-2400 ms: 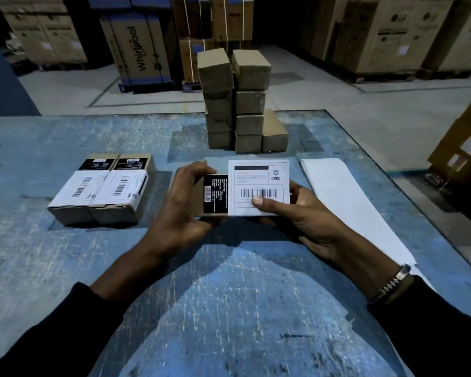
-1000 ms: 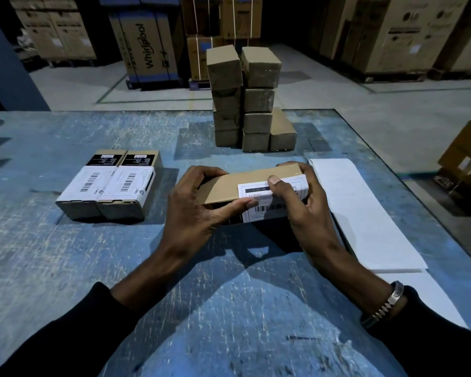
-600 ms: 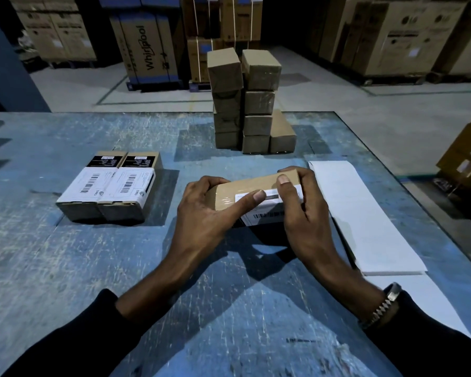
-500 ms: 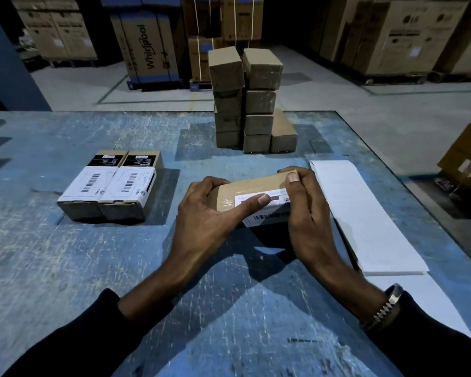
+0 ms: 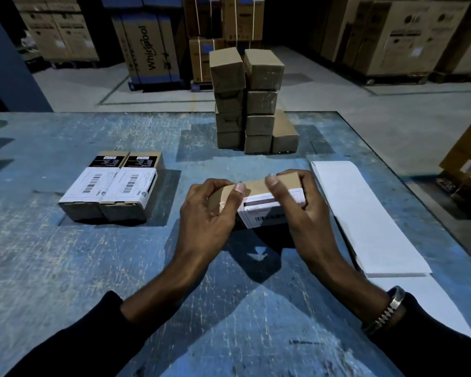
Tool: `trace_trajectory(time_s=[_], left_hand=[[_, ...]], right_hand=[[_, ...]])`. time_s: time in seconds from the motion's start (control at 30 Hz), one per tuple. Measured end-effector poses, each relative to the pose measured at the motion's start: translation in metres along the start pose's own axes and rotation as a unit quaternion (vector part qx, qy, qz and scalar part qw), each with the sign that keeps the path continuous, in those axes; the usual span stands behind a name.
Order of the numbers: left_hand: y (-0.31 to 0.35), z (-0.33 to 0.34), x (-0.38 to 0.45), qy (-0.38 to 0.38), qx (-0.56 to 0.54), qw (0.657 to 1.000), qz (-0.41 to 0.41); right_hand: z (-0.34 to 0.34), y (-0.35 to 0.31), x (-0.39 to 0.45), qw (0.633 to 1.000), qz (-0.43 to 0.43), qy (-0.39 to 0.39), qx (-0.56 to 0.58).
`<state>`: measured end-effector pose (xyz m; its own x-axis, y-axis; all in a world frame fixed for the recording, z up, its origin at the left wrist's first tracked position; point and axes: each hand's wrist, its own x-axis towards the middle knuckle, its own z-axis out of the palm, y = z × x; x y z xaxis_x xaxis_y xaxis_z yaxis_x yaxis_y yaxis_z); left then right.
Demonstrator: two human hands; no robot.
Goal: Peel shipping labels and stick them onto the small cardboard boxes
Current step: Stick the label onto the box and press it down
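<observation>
A small cardboard box [image 5: 256,186] is held just above the blue table, tilted with one long edge up. A white shipping label [image 5: 264,212] wraps over its near face. My left hand [image 5: 210,213] grips the box's left end, thumb on the top edge. My right hand [image 5: 302,208] grips the right end, thumb pressing on the label's upper edge. Two labelled boxes [image 5: 112,186] lie side by side at the left. A stack of plain small boxes [image 5: 250,104] stands at the far middle.
White label backing sheets [image 5: 365,216] lie along the right side of the table [image 5: 65,268], close to its right edge. Large cartons [image 5: 147,44] stand on the warehouse floor beyond the far edge.
The label was flat on the box's top; the box has since been turned and the label folded over its edge. Both thumbs slid along that edge, and the box sank slightly.
</observation>
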<state>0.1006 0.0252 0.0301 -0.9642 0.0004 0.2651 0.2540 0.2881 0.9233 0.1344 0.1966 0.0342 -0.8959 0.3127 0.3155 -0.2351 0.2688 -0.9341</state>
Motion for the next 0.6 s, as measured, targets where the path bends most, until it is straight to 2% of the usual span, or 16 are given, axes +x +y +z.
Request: trace_trajectory(time_s=[0.13,0.27,0.47,0.6], left_hand=[[0.0075,0.0,-0.0037,-0.006,0.032,0.999,0.006],[0.0033,-0.0019,0.001,-0.001,0.007,1.0,-0.001],[0.0003,-0.0006,0.0009,-0.004,0.015,0.999,0.035],[0.0039,-0.0015,-0.0013,-0.015,0.01,1.0,0.015]], right_hand=[[0.0001,0.0035,-0.0014,0.999,-0.031,0.001,-0.018],[0.0008,0.005,-0.0018,0.999,-0.029,0.01,-0.018],[-0.0006,0.006,-0.0007,0.998,0.053,0.018,0.043],[-0.0015,0.0032,0.0019,0.99,0.103,-0.002,0.092]])
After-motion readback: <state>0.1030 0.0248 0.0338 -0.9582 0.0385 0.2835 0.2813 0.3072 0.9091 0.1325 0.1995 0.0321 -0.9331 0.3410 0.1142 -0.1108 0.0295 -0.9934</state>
